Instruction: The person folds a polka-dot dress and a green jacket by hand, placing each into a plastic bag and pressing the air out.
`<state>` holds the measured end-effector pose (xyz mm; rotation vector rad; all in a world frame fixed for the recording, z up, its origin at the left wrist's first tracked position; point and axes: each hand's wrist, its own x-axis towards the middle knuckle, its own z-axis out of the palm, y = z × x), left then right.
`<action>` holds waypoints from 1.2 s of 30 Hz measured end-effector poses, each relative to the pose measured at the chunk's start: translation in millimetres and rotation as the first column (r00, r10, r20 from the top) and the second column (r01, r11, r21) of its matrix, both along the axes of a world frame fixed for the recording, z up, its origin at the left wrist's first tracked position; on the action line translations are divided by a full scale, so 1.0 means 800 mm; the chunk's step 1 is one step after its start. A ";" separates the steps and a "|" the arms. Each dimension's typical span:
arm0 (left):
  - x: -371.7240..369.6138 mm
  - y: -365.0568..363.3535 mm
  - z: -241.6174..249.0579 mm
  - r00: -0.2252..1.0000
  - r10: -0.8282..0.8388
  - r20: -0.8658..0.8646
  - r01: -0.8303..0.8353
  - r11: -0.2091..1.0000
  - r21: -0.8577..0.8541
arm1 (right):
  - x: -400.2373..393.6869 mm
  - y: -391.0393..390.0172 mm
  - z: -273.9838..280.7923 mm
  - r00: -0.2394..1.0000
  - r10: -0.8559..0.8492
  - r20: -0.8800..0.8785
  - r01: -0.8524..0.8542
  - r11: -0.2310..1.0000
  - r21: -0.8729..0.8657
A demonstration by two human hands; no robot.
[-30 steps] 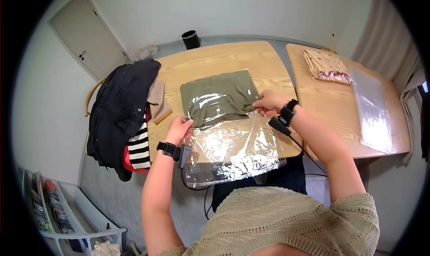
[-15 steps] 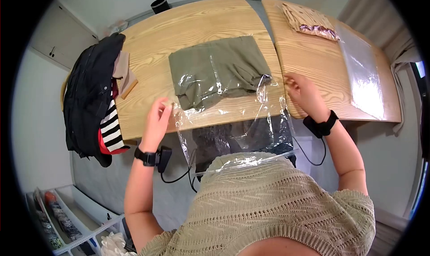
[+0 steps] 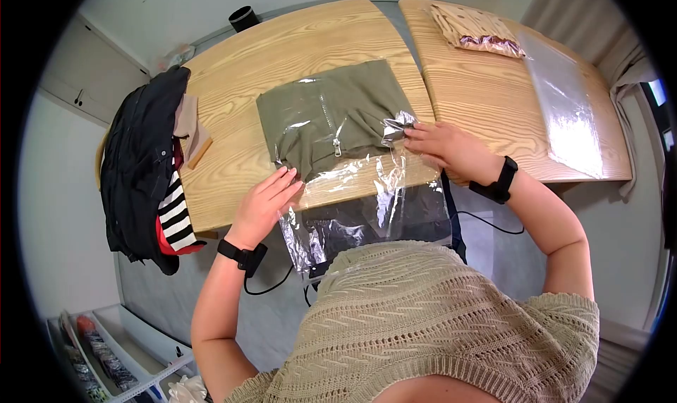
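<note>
A folded olive-green zip garment (image 3: pixel 331 107) lies inside a clear plastic bag (image 3: pixel 352 220) on the wooden table. The bag's unfilled end hangs over the table's front edge and reaches my lap. My left hand (image 3: pixel 264 204) rests flat on the bag's left side, just below the garment's lower left corner, fingers stretched out. On the other side, my right hand (image 3: pixel 448 149) lies with straight fingers on the bag beside the garment's lower right corner. Neither hand is closed around anything.
Dark and striped clothes (image 3: pixel 144 170) are piled at the table's left edge. On the right table (image 3: pixel 479 107) lie a bagged tan garment (image 3: pixel 474 29) and flat clear bags (image 3: pixel 568 114). A black cup (image 3: pixel 244 19) stands behind; a divided bin (image 3: pixel 130 350) sits lower left.
Both hands have moved inward, from beside the bag's edges onto the plastic. Their fingers have straightened and now lie flat near the garment's lower corners.
</note>
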<state>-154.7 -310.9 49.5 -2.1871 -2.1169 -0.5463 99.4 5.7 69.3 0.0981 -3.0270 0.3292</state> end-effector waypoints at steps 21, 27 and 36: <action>0.044 -0.008 0.003 0.221 0.340 0.914 -0.533 0.827 -0.179 | 0.008 -0.073 -0.043 0.678 -0.734 -0.048 0.342 0.373 -0.862; 0.041 0.016 -0.012 0.043 0.312 0.949 -0.702 0.685 -0.194 | -0.006 -0.086 -0.034 0.533 -0.841 -0.097 0.472 0.390 -0.791; 0.027 0.026 -0.020 -0.087 0.385 0.919 -0.685 0.646 -0.336 | -0.014 -0.089 -0.029 0.467 -0.882 0.069 0.508 0.203 -0.837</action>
